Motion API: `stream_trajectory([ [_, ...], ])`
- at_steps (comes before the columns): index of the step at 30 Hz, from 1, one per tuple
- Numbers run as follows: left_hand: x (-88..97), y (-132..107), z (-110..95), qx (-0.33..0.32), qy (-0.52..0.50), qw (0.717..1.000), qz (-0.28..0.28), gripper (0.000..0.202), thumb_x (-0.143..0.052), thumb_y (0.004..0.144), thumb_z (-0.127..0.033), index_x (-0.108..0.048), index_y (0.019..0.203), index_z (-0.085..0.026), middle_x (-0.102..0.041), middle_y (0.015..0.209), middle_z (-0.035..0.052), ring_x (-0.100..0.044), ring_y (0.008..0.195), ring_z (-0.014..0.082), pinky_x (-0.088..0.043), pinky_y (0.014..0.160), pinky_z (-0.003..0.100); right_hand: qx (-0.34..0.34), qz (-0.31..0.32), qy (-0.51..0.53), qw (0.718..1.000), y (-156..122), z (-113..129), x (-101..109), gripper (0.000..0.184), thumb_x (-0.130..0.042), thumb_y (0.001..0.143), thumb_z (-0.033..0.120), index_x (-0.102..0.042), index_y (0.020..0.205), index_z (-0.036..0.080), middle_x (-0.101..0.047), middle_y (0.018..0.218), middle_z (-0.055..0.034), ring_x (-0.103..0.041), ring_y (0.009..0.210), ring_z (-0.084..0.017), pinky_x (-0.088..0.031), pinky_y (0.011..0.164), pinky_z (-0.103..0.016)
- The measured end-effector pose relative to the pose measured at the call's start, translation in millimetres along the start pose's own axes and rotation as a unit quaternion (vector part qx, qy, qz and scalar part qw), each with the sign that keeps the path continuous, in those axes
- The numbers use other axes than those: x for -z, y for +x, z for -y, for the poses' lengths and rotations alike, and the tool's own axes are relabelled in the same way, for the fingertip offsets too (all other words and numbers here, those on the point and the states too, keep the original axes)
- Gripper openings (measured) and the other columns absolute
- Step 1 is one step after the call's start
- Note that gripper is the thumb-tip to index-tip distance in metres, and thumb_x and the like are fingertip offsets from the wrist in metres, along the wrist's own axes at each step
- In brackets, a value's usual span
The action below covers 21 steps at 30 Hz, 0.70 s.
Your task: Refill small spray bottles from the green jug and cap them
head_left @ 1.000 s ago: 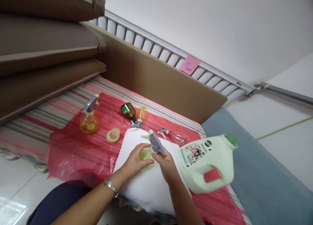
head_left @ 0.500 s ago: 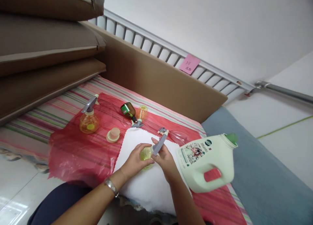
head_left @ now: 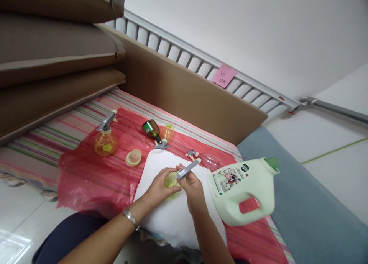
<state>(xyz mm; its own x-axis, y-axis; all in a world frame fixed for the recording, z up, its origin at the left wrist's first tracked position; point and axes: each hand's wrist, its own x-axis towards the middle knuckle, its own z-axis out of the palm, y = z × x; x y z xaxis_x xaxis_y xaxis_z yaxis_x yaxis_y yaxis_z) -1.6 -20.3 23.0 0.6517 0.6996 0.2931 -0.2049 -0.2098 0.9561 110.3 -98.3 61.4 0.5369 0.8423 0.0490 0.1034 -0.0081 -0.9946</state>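
My left hand (head_left: pixel 157 189) is wrapped round a small yellow-green spray bottle (head_left: pixel 170 179) over a white towel (head_left: pixel 172 214). My right hand (head_left: pixel 192 188) pinches the bottle's grey trigger head (head_left: pixel 188 169), whose nozzle points to the upper right. A silver watch is on my left wrist.
A pale green detergent jug (head_left: pixel 244 191) with a red-lined handle stands to the right. On the red plastic sheet (head_left: pixel 89 172) lie an orange spray bottle (head_left: pixel 105 139), a round cap (head_left: pixel 133 157), a brown bottle (head_left: pixel 151 128), a clear cup and a clear spray bottle (head_left: pixel 205 159). Brown cushions are stacked at the left.
The grey trigger head has turned under my right hand, its nozzle swinging from upper left round to upper right. My left hand has kept hold of the bottle.
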Motion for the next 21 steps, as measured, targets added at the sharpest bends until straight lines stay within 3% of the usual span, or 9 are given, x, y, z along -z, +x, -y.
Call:
stream_trajectory([
  [6, -2.9, -1, 7, -0.019, 0.001, 1.000, -0.005, 0.044, -0.068, 0.074, -0.025, -0.054, 0.115, -0.020, -0.060, 0.117, 0.0082, -0.052, 0.113, 0.0242, -0.038, 0.100, 0.041, 0.053, -0.092, -0.087, 0.991, -1, -14, -11, 0.039, -0.068, 0.072, 0.037, -0.063, 0.106, 0.017, -0.065, 0.110, -0.0074, -0.054, 0.109, -0.027, -0.037, 0.098, -0.041],
  [15, -7.2, -4, 7, -0.016, 0.020, 0.999, -0.028, 0.042, -0.066, 0.074, -0.022, -0.054, 0.114, -0.021, -0.060, 0.118, 0.0083, -0.053, 0.112, 0.0236, -0.039, 0.100, 0.039, 0.052, -0.112, -0.133, 0.983, -3, -12, -14, 0.039, -0.063, 0.074, 0.041, -0.061, 0.104, 0.016, -0.064, 0.107, -0.0083, -0.056, 0.104, -0.027, -0.039, 0.095, -0.040],
  [21, -7.3, -9, 26, 0.000, 0.064, 0.997, -0.045, 0.077, -0.078, 0.060, -0.029, -0.043, 0.129, -0.023, -0.054, 0.129, 0.0110, -0.048, 0.119, 0.0295, -0.035, 0.102, 0.047, 0.034, -0.069, -0.107, 0.991, -2, -11, -24, 0.042, -0.061, 0.075, 0.042, -0.060, 0.108, 0.015, -0.067, 0.104, -0.0075, -0.060, 0.099, -0.026, -0.046, 0.088, -0.037],
])
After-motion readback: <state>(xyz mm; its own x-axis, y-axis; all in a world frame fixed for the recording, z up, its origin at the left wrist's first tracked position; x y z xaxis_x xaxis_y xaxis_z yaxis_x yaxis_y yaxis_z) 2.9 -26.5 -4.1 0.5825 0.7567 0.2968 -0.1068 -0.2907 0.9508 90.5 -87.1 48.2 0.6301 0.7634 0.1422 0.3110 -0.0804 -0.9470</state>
